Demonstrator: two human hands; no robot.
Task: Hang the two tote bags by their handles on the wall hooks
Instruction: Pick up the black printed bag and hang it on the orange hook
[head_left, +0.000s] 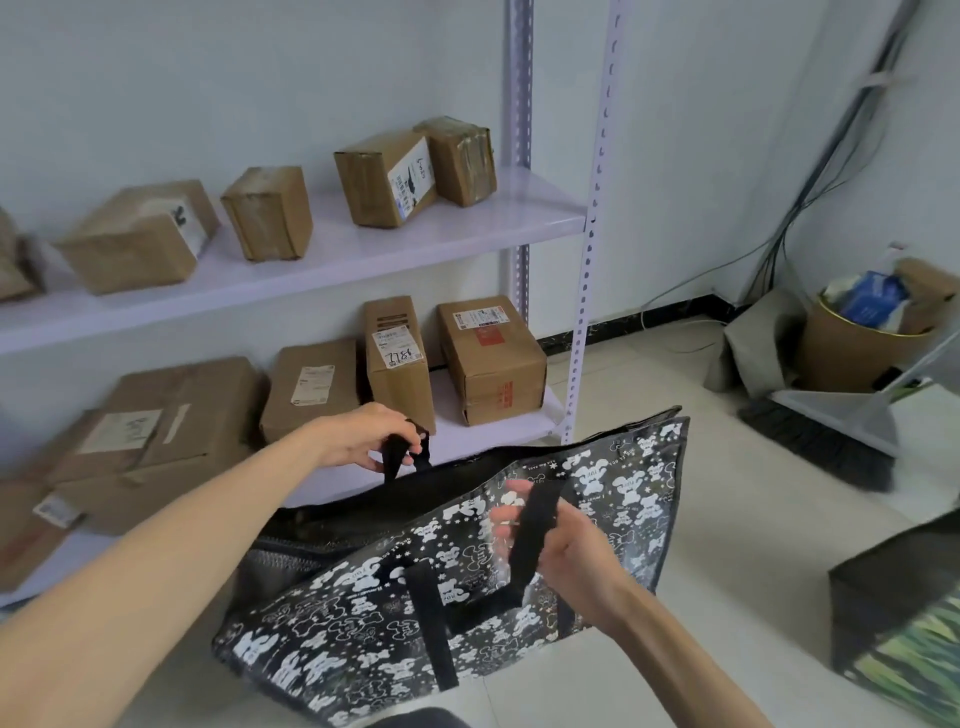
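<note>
We are holding the black tote bag with white print (519, 571) up off the floor, in front of the parcel shelf (363, 249). Our left hand (363, 436) is closing around the far webbing handle (400, 454); our right hand (561, 540) is gripping the near handle (535, 535). The glossy woven panels are sagging and creasing, so it looks light, floppy and slick; the handles are the sound place to hold. A second bag (904, 623) is sitting at right. No hooks are showing.
</note>
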